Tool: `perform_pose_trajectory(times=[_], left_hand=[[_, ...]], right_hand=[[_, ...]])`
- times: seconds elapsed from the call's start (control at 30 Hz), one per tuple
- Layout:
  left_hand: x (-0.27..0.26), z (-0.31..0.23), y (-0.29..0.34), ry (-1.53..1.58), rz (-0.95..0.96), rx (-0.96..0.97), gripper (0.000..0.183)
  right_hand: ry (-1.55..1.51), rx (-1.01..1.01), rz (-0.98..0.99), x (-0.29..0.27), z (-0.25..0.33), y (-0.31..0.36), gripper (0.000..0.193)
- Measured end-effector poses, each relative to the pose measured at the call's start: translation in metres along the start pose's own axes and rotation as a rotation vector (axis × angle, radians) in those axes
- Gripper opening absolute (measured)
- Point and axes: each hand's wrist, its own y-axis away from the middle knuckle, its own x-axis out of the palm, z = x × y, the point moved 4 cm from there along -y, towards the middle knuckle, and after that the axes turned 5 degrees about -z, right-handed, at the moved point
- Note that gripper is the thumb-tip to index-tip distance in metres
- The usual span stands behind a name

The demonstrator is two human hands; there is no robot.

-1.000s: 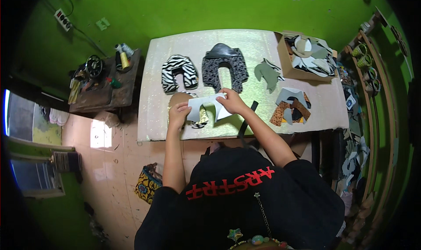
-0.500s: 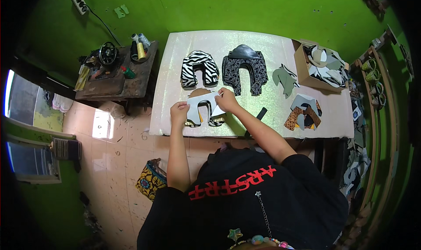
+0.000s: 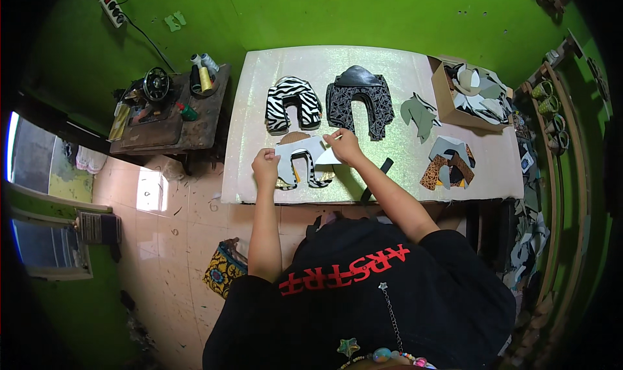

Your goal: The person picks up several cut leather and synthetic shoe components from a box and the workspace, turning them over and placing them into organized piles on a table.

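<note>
White piece (image 3: 304, 147), right flap (image 3: 329, 156) now lifted

brown piece (image 3: 295, 136): partly hidden by white piece (image 3: 307, 147) | beaded necklace (image 3: 382, 355): cut by lower edge

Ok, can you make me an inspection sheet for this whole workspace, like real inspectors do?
Surface: pale, shiny tabletop.
Job's things: white U-shaped sheet over zebra-print material; zebra-print stack and black patterned stack beyond.
Clutter: cardboard box heaped with scraps; orange-and-black cut pieces; small bits on the floor.
Hands: left hand pinches the sheet's left edge; right hand grips its right side.
Cables: black cable on the green wall, by a white power strip.
Surroundings: sewing machine and thread cones on a dark table, left.
</note>
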Motion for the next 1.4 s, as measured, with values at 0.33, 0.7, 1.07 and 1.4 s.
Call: perform_pose_trajectory(times=[0.33, 0.7, 1.07, 1.4], left_hand=[[0.013, -0.088, 0.043, 0.096, 0.126, 0.340, 0.020], [0.042, -0.118, 0.084, 0.013, 0.319, 0.630, 0.045], [0.027, -0.057, 0.039, 0.734, 0.280, -0.139, 0.024], [0.011, -0.008, 0.012, 0.277, 0.245, -0.123, 0.014]], right_hand=[[-0.048, -0.038, -0.088, 0.000, 0.012, 0.007, 0.032], [-0.643, 0.303, 0.242, 0.008, 0.032, 0.022, 0.029], [-0.238, -0.270, 0.559, 0.028, 0.028, 0.017, 0.021], [-0.053, -0.307, 0.272, 0.026, 0.041, 0.001, 0.012]])
